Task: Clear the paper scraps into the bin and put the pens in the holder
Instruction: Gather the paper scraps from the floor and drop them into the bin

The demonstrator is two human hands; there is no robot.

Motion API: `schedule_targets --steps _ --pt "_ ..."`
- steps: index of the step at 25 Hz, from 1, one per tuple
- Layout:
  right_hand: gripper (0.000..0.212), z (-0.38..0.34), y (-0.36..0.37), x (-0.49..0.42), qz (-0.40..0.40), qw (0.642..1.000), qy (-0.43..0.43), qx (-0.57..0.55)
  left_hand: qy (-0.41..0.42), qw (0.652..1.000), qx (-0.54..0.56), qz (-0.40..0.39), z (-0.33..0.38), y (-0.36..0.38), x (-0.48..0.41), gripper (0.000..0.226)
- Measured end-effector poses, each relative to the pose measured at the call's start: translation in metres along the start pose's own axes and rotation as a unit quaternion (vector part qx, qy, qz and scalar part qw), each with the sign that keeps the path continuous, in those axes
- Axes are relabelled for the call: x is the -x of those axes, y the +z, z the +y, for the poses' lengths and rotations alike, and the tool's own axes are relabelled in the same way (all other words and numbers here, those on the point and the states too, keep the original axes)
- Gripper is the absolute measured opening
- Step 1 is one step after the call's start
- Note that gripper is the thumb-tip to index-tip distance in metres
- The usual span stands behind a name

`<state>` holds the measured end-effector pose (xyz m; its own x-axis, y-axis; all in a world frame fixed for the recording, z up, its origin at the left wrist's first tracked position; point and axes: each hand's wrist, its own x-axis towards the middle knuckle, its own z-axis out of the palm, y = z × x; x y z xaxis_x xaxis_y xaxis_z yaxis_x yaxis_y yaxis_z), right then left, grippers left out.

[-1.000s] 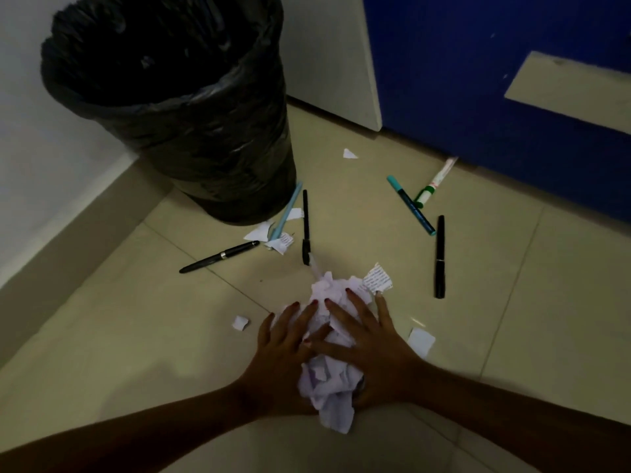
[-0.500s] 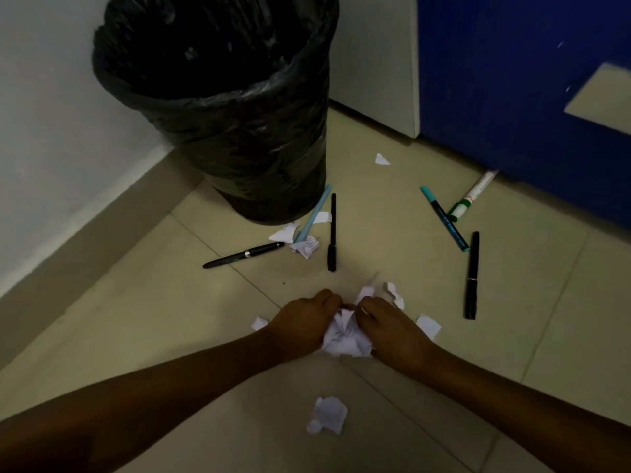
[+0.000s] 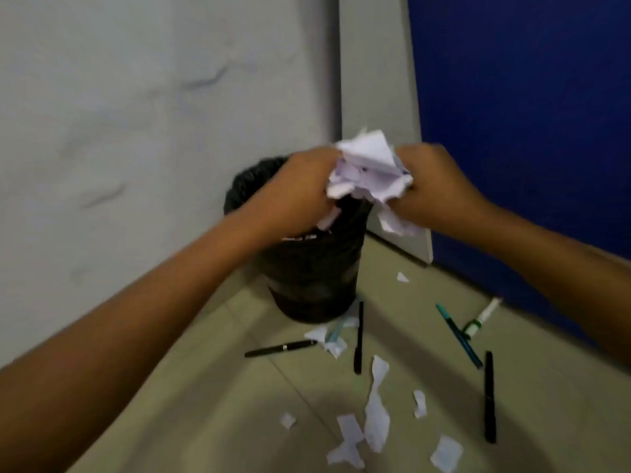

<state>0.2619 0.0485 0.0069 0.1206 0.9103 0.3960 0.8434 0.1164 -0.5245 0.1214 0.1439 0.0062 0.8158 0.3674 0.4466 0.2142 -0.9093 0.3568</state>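
Observation:
A crumpled wad of white paper scraps (image 3: 367,172) is pressed between my left hand (image 3: 297,192) and my right hand (image 3: 433,186), held over the mouth of the black-lined bin (image 3: 314,278) in the corner. Loose scraps (image 3: 375,404) lie on the floor in front of the bin. Several pens lie around them: a black pen (image 3: 281,348) at left, a black pen (image 3: 358,339) in the middle, a teal pen (image 3: 459,336), a green-capped marker (image 3: 481,319) and a black marker (image 3: 489,397) at right. No pen holder is in view.
The bin stands against a white wall (image 3: 136,131), with a blue panel (image 3: 529,131) to the right. The floor is beige tile (image 3: 205,404). A small scrap (image 3: 402,277) lies near the blue panel's base.
Both hands have lifted the gathered wad from the floor up over the bin. Some scraps have dropped out and now lie scattered on the tiles.

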Motion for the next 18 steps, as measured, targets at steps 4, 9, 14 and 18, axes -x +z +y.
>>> schedule_targets --steps 4,9,14,18 --pt "0.022 0.015 0.017 -0.091 -0.055 0.995 0.056 0.069 -0.07 0.985 -0.075 -0.139 -0.067 -0.03 -0.056 0.042" --pt "0.05 0.029 0.082 -0.097 -0.148 0.981 0.111 0.067 -0.191 0.964 -0.054 -0.174 -0.095 0.007 -0.036 0.061" --pt "0.043 0.021 0.069 -0.074 -0.149 0.968 0.117 0.165 -0.267 0.951 0.016 -0.157 -0.093 -0.006 -0.016 0.071" --pt "0.021 0.006 0.038 -0.036 0.018 0.997 -0.049 0.063 -0.137 0.989 0.03 0.049 -0.06 -0.018 0.013 0.039"
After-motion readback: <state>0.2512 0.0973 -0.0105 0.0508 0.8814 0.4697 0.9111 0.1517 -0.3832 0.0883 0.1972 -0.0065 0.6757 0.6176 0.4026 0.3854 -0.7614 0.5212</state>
